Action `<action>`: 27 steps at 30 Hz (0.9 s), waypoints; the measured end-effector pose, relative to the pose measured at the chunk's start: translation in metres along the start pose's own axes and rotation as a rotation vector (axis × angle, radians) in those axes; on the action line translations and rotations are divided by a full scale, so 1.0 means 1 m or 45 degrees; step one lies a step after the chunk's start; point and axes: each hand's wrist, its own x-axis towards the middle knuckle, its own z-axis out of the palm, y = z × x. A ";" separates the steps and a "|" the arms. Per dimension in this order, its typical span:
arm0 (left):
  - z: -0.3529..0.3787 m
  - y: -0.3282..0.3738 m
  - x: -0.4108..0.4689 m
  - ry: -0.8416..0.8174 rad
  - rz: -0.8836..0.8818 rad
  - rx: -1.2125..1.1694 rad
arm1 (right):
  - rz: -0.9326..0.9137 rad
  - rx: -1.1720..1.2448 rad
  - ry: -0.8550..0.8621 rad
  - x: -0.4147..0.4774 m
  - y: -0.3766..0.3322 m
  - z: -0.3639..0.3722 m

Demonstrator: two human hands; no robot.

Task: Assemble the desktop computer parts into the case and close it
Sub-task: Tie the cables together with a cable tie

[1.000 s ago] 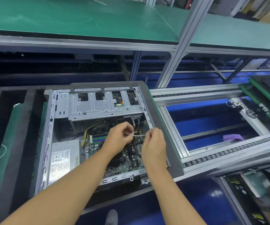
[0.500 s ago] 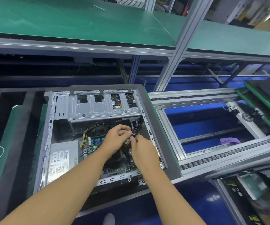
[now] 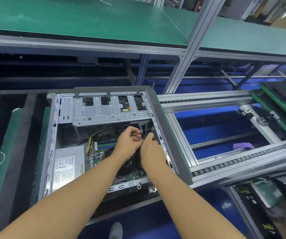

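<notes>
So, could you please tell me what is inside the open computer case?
Visible: power supply, motherboard, drive cage, and black cables pinched by the left hand and right hand, which cover the board's middle.

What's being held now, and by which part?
The left hand and right hand pinch a thin white strip beside the black cable bundle; which part is hidden.

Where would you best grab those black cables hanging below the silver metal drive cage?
Probably mid-length, where the black cables bow free below the silver metal drive cage, reaching down into the open grey computer case, as the left hand and right hand do. Their upper ends look plugged in.
</notes>
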 end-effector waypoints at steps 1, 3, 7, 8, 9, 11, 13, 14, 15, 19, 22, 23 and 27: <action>0.001 0.001 0.000 0.008 0.007 0.031 | -0.003 -0.019 0.035 -0.005 -0.004 -0.002; 0.001 0.003 0.000 -0.003 -0.005 0.084 | -0.074 -0.141 0.125 -0.017 -0.013 0.000; -0.013 0.007 -0.006 -0.081 -0.096 -0.001 | -0.183 -0.124 0.128 -0.028 -0.024 -0.005; -0.018 0.008 -0.008 -0.033 -0.094 0.001 | -0.206 -0.063 0.105 -0.028 -0.025 -0.008; -0.024 0.010 -0.010 0.063 -0.093 -0.014 | -0.230 0.015 0.081 -0.027 -0.026 -0.010; -0.036 0.014 -0.012 0.271 -0.124 -0.092 | -0.259 0.145 0.032 -0.025 -0.029 -0.011; -0.046 0.016 -0.016 0.333 -0.155 -0.048 | -0.278 0.138 0.001 -0.023 -0.034 -0.007; -0.051 0.016 -0.018 0.323 -0.161 0.039 | -0.286 0.102 -0.020 -0.022 -0.036 -0.003; -0.055 0.014 -0.020 0.299 -0.149 0.155 | -0.284 0.066 -0.056 -0.020 -0.037 0.000; -0.060 0.012 -0.035 0.139 -0.109 0.570 | -0.239 0.012 -0.242 -0.013 -0.036 0.014; -0.056 0.015 -0.045 0.022 -0.027 0.791 | -0.254 -0.081 -0.226 -0.011 -0.032 0.014; -0.054 0.017 -0.048 0.008 0.004 0.824 | -0.251 -0.128 -0.226 -0.010 -0.029 0.012; -0.056 0.023 -0.048 0.052 0.042 0.831 | -0.213 -0.240 -0.311 -0.002 -0.020 -0.004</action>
